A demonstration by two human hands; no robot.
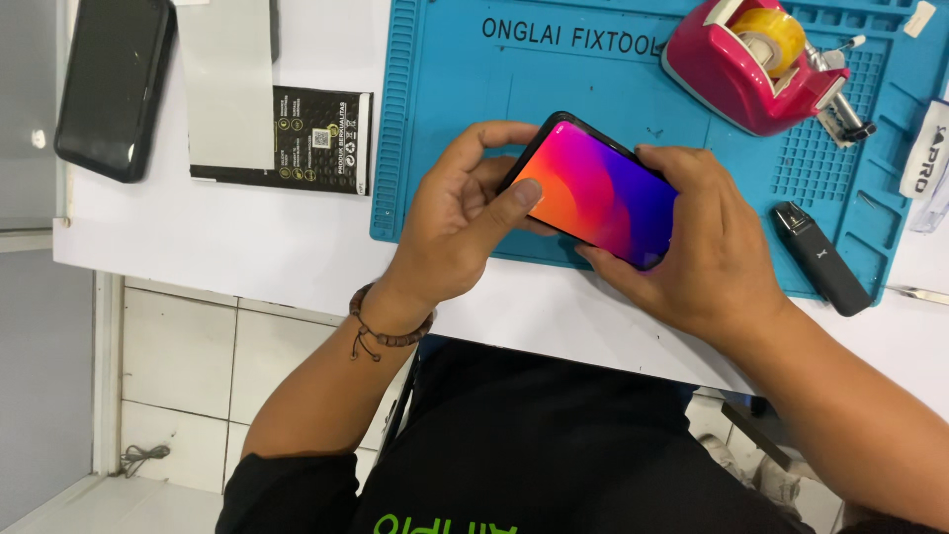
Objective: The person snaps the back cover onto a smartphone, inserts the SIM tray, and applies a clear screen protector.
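Both hands clamp one black-framed smartphone with a lit orange, pink and blue screen (601,193), held tilted just above the near edge of the blue silicone work mat (445,119). The left hand (455,222) has its grip closed around the phone's left end, thumb pressed flat on the glass. The right hand (712,242) has its grip closed on the right end, fingers wrapped over the edge. A beaded cord bracelet (388,331) circles the left wrist. On the mat stand a pink tape dispenser with yellow tape (756,64) and a slim black stick-shaped device (820,257). Farther left on the white bench (237,237) lie a black printed packet (321,138) and a dark phone case (114,84).
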